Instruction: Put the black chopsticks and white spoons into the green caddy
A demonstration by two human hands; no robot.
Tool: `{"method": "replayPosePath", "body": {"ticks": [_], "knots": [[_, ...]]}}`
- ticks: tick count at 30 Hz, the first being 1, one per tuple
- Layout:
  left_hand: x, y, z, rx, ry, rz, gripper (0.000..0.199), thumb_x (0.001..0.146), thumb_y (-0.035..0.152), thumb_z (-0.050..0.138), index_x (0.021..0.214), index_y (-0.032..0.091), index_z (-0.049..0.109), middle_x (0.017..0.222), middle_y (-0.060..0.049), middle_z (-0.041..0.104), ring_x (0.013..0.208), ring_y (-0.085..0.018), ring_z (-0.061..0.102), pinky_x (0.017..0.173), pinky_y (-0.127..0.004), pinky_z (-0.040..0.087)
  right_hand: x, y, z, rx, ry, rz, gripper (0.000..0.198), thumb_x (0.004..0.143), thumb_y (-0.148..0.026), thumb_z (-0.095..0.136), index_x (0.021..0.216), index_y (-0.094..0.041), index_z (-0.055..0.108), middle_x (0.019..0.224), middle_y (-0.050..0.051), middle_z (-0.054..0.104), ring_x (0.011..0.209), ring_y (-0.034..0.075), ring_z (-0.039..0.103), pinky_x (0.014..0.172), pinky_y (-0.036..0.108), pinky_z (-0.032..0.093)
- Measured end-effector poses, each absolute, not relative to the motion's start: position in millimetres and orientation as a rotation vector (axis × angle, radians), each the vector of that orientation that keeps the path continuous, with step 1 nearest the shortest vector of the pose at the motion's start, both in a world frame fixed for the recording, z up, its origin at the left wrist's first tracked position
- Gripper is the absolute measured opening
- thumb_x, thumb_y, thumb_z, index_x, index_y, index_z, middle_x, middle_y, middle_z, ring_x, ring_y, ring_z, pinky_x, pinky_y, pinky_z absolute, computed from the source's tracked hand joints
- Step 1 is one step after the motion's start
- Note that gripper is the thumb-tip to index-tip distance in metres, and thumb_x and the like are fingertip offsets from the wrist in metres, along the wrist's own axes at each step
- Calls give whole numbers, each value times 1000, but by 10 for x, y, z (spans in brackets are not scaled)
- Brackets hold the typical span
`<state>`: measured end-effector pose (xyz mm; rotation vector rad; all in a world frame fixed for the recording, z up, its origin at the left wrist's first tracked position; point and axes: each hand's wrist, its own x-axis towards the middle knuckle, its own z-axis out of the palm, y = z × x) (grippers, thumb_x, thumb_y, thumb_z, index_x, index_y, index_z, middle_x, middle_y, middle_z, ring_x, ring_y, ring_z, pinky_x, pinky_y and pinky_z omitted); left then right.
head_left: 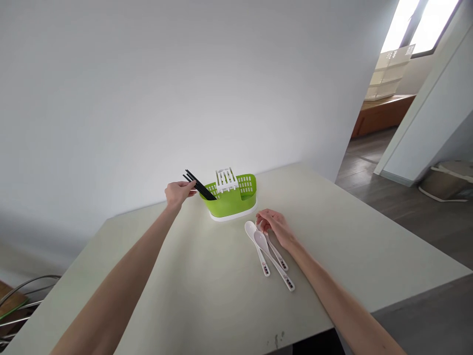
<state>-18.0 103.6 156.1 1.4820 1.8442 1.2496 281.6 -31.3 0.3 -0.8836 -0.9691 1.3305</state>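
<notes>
Three white spoons (260,240), dark-marked at the handle ends, lie close together on the tabletop (199,281), in front of one green caddy (229,205) with slotted walls and a white base. The left hand (178,191) pinches several black chopsticks (203,190), too bunched to count, which lean into the caddy's left end. The right hand (276,225) curls its fingers at one spoon's bowl; whether it grips, I cannot tell
</notes>
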Motion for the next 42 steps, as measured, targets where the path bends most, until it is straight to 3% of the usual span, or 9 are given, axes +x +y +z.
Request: {"method": "replayPosePath", "body": {"ticks": [13,21,30,36,42], "knots": [[-182,1029,1326,1586,1793,1248,42,78,55,83,89,15,77,93,-14,82,72,-23,78,66,-32,63,2838,-276,-55,-945,-971,1264,43,81,-64,74,80,-20,72,71,3,71,53,12,55,47,26,39],[-280,831,901,1446,1709,1371,57,91,72,59,96,16,70,91,-13,79,61,-18,72,57,-29,57,2865,-228,-146,-1110,-1008,1048,42,87,-64,65,76,-23,68,67,3,67,53,15,54,47,28,38],[-379,446,247,1361,1564,1326,56,90,74,56,90,19,67,63,1,60,50,-14,52,55,-28,44,2814,-256,-214,-1354,-1173,673,27,89,-51,65,85,-25,68,86,6,73,77,23,63,73,35,48],[-351,279,153,1490,1572,1262,52,96,70,51,87,21,67,59,2,57,51,-15,50,58,-29,39,2801,-269,-269,-1381,-1338,588,27,91,-50,64,99,-24,67,101,10,71,88,25,64,83,39,51],[-366,248,131,1482,1528,1305,48,98,65,51,86,21,66,61,2,58,52,-15,51,59,-29,41,2805,-276,-284,-1414,-1497,559,22,95,-43,59,93,-24,69,99,9,72,92,26,65,85,41,49]]}}
